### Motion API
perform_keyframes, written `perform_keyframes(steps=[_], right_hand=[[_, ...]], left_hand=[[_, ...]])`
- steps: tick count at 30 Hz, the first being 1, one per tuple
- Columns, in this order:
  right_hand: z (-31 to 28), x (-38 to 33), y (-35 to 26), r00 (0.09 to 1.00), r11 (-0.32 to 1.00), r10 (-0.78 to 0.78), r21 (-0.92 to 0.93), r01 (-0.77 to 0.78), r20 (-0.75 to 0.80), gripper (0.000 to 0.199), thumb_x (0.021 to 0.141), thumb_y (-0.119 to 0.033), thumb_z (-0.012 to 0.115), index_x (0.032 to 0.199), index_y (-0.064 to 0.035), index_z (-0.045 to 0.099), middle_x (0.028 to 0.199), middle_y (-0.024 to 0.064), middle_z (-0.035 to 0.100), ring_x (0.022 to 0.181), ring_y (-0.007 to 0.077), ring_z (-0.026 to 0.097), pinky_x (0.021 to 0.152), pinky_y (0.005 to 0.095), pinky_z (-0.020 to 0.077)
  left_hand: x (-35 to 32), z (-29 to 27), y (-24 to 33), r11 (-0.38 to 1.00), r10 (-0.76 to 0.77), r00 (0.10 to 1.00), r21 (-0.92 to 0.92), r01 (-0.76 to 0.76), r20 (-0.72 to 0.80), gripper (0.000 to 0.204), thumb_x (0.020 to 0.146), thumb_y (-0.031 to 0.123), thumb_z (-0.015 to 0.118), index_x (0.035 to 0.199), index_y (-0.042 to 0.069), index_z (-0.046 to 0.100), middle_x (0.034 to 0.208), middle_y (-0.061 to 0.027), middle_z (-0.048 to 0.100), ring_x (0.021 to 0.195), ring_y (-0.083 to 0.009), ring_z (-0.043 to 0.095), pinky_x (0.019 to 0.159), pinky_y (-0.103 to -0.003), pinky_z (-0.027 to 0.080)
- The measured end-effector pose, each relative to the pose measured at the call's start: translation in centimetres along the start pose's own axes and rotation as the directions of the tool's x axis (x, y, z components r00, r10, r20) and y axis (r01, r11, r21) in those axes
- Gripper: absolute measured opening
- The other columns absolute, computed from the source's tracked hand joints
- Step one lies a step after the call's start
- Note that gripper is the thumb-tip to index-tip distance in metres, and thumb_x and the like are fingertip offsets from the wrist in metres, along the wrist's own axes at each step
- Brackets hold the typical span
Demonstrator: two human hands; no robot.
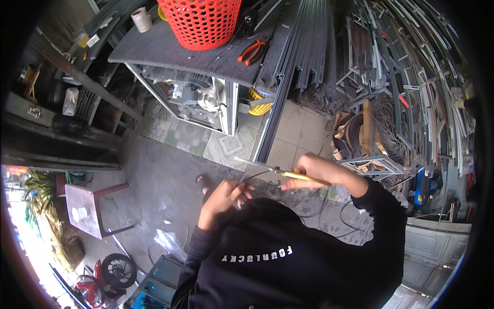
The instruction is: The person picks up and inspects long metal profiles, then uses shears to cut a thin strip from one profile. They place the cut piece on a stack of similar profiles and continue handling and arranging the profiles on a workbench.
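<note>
My right hand point(311, 169) is closed around the yellow handles of a pair of scissors point(306, 178). Their silver blades point left, toward my other hand. My left hand point(224, 198) pinches a thin dark rubbery strip point(254, 175), its fingers bent around it. The strip passes close to the blades; whether they touch it I cannot tell. Below my right hand, a dark cord point(323, 208) hangs in a loose loop, and more of it curls near the floor; it may be the same strip.
Ahead stands a carpet-topped workbench point(170, 49) with a red perforated basket point(199, 23) and orange-handled pliers point(252, 51). Long metal profiles point(303, 46) lean beside it. A coil of cord point(388, 123) lies at the right. A small stool point(85, 198) and a red motorbike point(95, 283) are at the left.
</note>
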State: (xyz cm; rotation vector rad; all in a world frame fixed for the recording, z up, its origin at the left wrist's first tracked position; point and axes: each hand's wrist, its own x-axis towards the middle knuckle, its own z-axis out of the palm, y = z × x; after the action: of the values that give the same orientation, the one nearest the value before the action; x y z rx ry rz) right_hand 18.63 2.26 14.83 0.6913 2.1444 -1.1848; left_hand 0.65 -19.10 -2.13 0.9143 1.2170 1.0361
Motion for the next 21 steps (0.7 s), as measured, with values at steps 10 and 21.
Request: perform_keyframes(steps=[10, 21], right_hand=[[-7.1, 12.6, -6.5, 0.715, 0.250, 0.124, 0.719, 0.649, -0.688, 0.038, 0.089, -0.040, 0.072, 0.082, -0.0049, 0.059, 0.060, -0.0017, 0.052, 0.048, 0.0093, 0.049, 0.048, 0.0252, 0.0409], [-7.2, 11.9, -6.4, 0.505, 0.958, -0.009, 0.136, 0.251, -0.863, 0.065, 0.084, -0.038, 0.074, 0.132, 0.0015, 0.053, 0.127, 0.0222, 0.059, 0.106, 0.0310, 0.063, 0.091, 0.0380, 0.0502]], left_hand=[[3.5, -8.2, 3.0, 0.959, 0.171, 0.944, -0.172, -0.225, -0.282, 0.042, 0.105, 0.031, 0.043, 0.091, -0.002, 0.064, 0.060, 0.0057, 0.041, 0.056, -0.0044, 0.032, 0.053, -0.024, 0.027], [10.4, -19.2, 8.6, 0.981, 0.180, 0.975, -0.091, -0.169, 0.134, 0.038, 0.104, 0.029, 0.044, 0.095, -0.001, 0.065, 0.064, 0.0059, 0.039, 0.061, -0.0052, 0.033, 0.056, -0.024, 0.027]])
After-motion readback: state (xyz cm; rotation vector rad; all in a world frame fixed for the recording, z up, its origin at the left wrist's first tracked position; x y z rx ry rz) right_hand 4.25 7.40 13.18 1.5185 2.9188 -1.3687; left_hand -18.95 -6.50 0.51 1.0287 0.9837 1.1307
